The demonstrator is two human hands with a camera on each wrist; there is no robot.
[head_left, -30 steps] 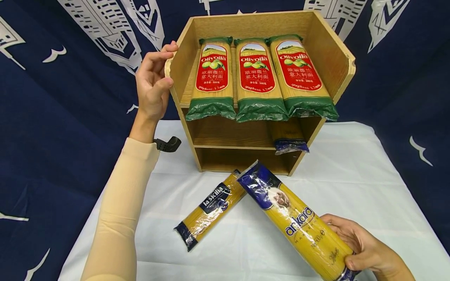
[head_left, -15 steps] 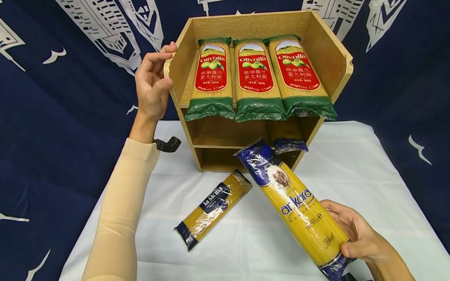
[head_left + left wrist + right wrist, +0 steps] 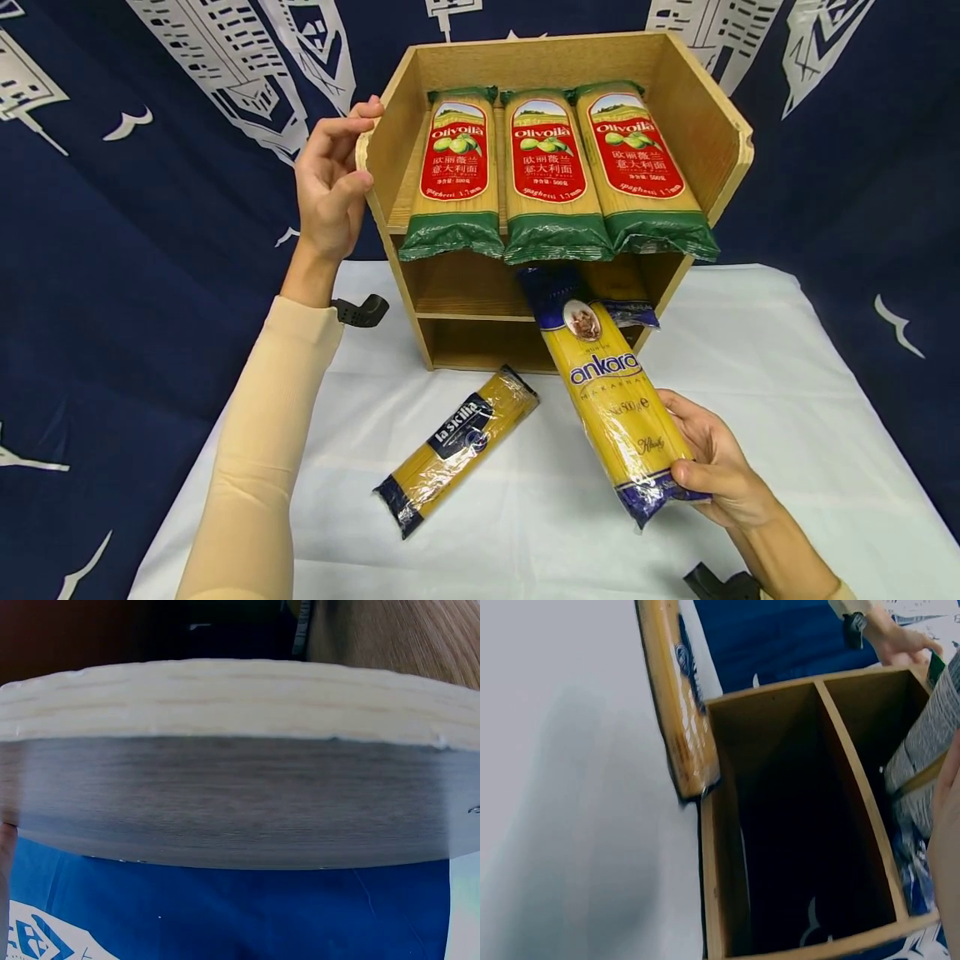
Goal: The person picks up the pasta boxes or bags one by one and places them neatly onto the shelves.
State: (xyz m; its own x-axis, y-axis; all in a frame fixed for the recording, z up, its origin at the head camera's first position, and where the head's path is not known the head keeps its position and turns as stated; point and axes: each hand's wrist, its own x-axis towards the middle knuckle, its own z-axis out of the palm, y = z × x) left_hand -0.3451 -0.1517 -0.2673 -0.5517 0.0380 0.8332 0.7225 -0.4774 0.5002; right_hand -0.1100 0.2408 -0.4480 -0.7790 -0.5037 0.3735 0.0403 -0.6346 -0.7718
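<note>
My right hand (image 3: 716, 462) grips the lower end of a yellow and blue ankara spaghetti pack (image 3: 611, 392), thumb on its front. The pack slants up and left, its dark blue top end inside the middle level of a wooden shelf (image 3: 697, 117). That level also holds another blue-ended pack (image 3: 633, 313) at its right, partly covered by the ankara pack. On the shelf's left side panel, my left hand (image 3: 330, 192) holds the front edge between thumb and fingers. In the right wrist view the held pack's printed back (image 3: 930, 724) enters the upper compartment.
Three red-labelled Olivoila spaghetti packs (image 3: 547, 158) lie side by side on the top level, green ends jutting over its front. A la sicilia spaghetti pack (image 3: 457, 450) lies diagonally on the white tablecloth (image 3: 337, 500) before the shelf. Dark blue patterned cloth (image 3: 150, 250) hangs behind.
My right hand has moved up and left with the ankara spaghetti pack, bringing its top end from in front of the shelf into the middle level. My left hand keeps its hold on the panel.
</note>
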